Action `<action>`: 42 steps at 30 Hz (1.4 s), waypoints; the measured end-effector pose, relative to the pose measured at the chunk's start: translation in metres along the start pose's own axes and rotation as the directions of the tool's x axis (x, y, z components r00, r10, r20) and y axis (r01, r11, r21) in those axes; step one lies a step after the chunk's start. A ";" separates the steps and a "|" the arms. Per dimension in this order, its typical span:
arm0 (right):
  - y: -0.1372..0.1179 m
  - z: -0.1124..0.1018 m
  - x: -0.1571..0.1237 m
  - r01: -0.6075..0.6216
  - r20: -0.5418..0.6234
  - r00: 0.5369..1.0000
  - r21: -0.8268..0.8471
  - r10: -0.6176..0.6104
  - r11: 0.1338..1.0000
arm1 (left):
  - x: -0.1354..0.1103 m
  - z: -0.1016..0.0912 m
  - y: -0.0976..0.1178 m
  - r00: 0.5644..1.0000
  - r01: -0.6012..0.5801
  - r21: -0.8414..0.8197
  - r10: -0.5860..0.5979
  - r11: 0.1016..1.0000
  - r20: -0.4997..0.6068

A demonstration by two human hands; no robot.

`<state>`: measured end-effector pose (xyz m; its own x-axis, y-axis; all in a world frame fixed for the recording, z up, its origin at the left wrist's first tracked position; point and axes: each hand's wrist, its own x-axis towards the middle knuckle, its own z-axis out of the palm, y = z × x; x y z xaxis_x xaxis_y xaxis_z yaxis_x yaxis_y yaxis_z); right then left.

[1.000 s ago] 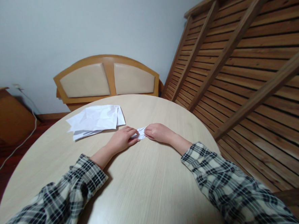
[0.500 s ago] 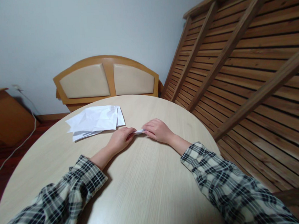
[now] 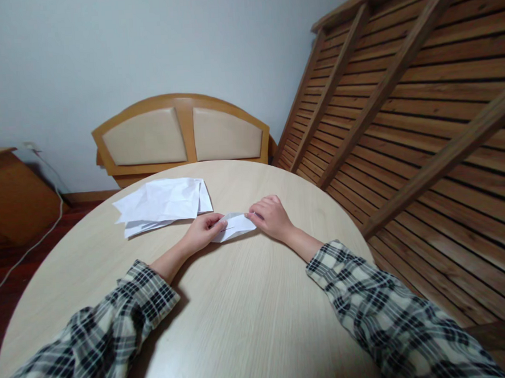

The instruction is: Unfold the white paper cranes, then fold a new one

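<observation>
Between my two hands is a small piece of folded white paper (image 3: 237, 224), close to the tabletop, with a short dark line on its face. My left hand (image 3: 202, 231) pinches its left end between thumb and fingers. At the other end, my right hand (image 3: 271, 216) grips the paper's edge with thumb and curled fingers. Left of the paper, just beyond my left hand, lies a loose stack of creased white paper sheets (image 3: 161, 201).
The pale round wooden table (image 3: 243, 309) reaches from me towards a headboard (image 3: 184, 130) with cream panels at the wall. A slatted wooden frame (image 3: 424, 127) leans along the right. At left are a wooden cabinet (image 3: 11, 198) and a white cable (image 3: 34, 251).
The paper strip, narrow and seen nearly edge-on before, now shows a wider face. My right hand has shifted slightly right, my left slightly left. The stack lies unchanged.
</observation>
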<state>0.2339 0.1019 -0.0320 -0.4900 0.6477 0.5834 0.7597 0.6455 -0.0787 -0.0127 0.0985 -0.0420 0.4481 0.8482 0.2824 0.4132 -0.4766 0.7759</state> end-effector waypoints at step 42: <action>-0.009 0.004 0.000 0.218 0.118 0.963 0.186 -0.242 0.958 | 0.002 0.002 0.008 0.975 -0.219 0.464 0.185 0.858 0.119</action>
<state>0.2256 0.0973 -0.0346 -0.7063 0.5155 0.4853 0.5416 0.8348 -0.0986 -0.0068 0.0960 -0.0367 0.6079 0.7117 0.3521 0.6244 -0.7023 0.3418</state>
